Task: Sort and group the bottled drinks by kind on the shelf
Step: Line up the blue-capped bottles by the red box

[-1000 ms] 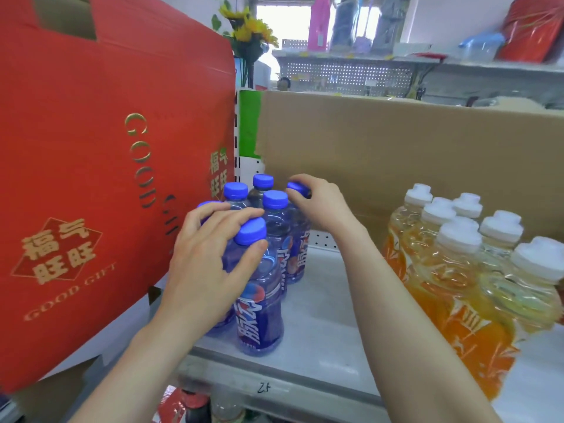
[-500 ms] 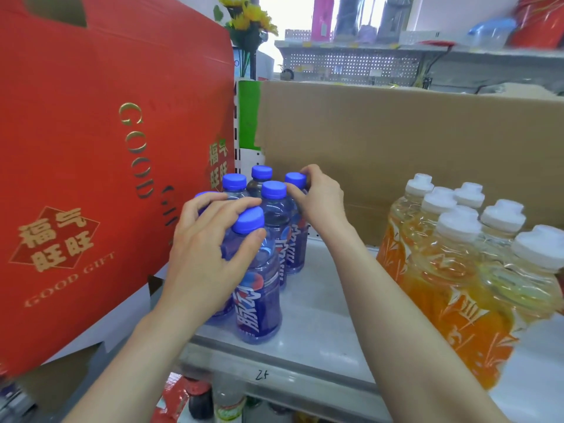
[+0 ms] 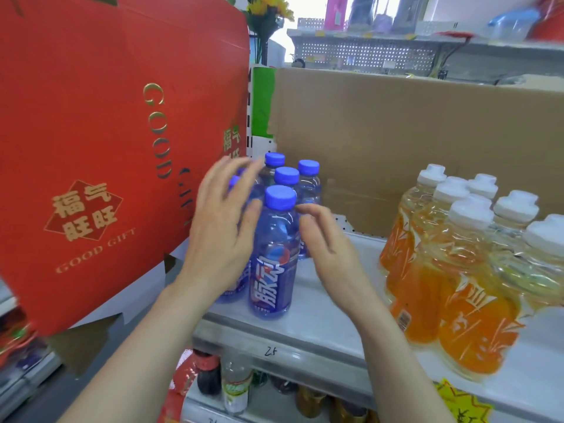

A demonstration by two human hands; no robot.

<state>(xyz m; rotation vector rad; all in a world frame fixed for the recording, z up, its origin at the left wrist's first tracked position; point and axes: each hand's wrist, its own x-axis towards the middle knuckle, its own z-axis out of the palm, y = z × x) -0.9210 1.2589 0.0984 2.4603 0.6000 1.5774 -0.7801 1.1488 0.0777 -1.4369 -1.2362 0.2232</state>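
Grip slack: left hand [image 3: 222, 236], right hand [image 3: 329, 248] flank glossy blue-capped plastic bottles [image 3: 273, 254].

The left hand [image 3: 219, 236] and the right hand [image 3: 329, 251] are bare, with slim fingers; those of the left are smeared by blur. Behind the wrists, the left forearm [image 3: 140, 346] and right forearm [image 3: 393, 355] are bare to the lower edge.

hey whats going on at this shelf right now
A person is sorting bottled drinks on a shop shelf. The left hand and right hand are open on either side of a cluster of blue-capped bottles, fingers spread and gripping nothing. That cluster stands upright beside a red gift box. The orange drinks with white caps are grouped apart on the right, with bare shelf between the two kinds.
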